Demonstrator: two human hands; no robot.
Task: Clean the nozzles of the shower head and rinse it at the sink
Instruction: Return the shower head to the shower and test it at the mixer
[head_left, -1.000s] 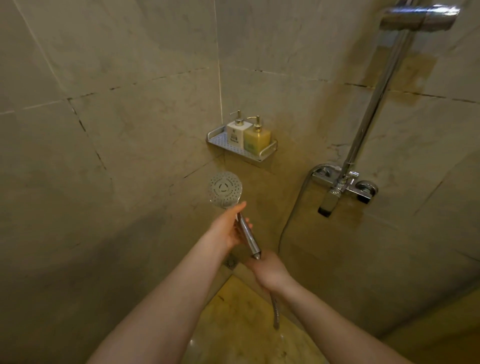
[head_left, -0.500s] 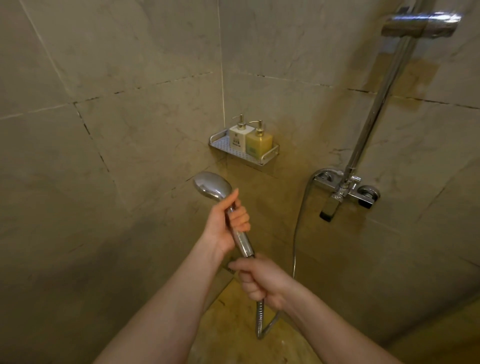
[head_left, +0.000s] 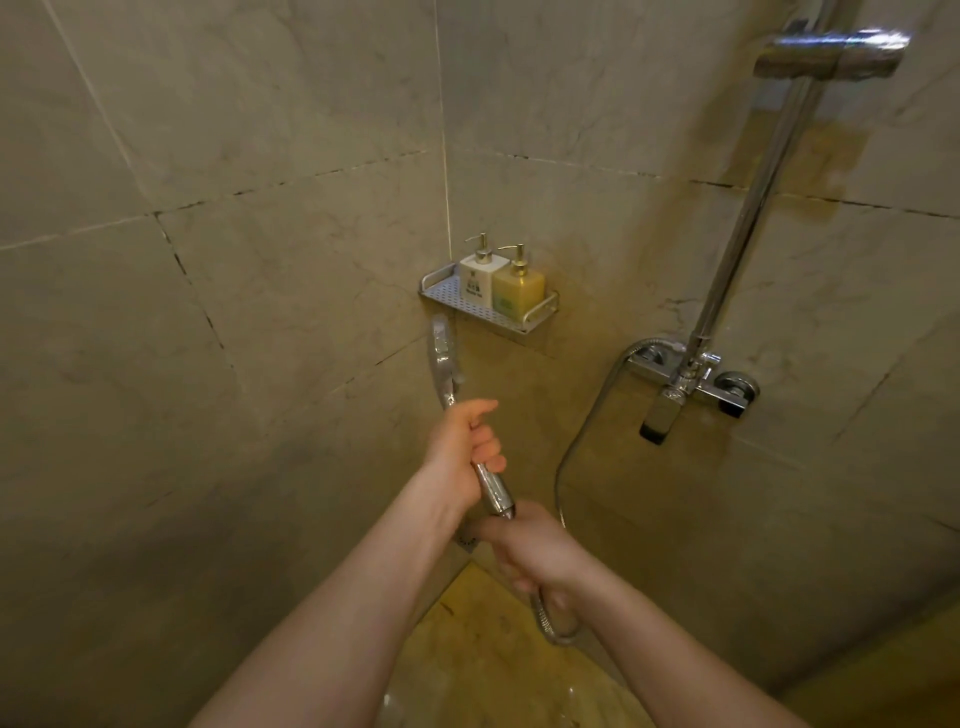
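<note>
Two bare forearms come in from the bottom edge and meet mid-frame over the shower floor (head_left: 498, 670), which is yellowish and looks wet.

Right hand (head_left: 535, 553): nearest. Fingers curled round the top end of the metal hose (head_left: 545, 618), right where it joins the handle base. Hose drops out under the hand, loops low near the floor, then runs up the right-hand wall (head_left: 597, 441) to the mixer.

Left hand (head_left: 467, 441): just above and left of the right one, not touching it. Full fist round the chrome handle of the shower head (head_left: 442, 353), thumb on top, fingers wrapped on the right side. A short bare length of handle shows between the two hands.

Shower head itself: held up off any surface, tilted up and to the left, disc seen edge-on. Nozzle face not readable from this angle. Its top sits just below the left end of the corner shelf.

Floor drain (head_left: 466, 538): partly hidden behind the right hand's knuckles, in the floor corner.

Corner shelf (head_left: 540, 312): perforated metal, fixed on the right-hand wall at the corner. Two pump bottles stand on it, touching: white bottle (head_left: 477, 280) on the left, yellow bottle (head_left: 518, 293) on the right.

Mixer valve (head_left: 691, 387): chrome, on the right-hand wall, well right of the shelf, lever hanging down. Riser pipe (head_left: 748, 208) goes up from it to a chrome bracket (head_left: 836, 54) at the top right edge.

Left wall (head_left: 208, 260): large beige tiles, dark grout lines.
</note>
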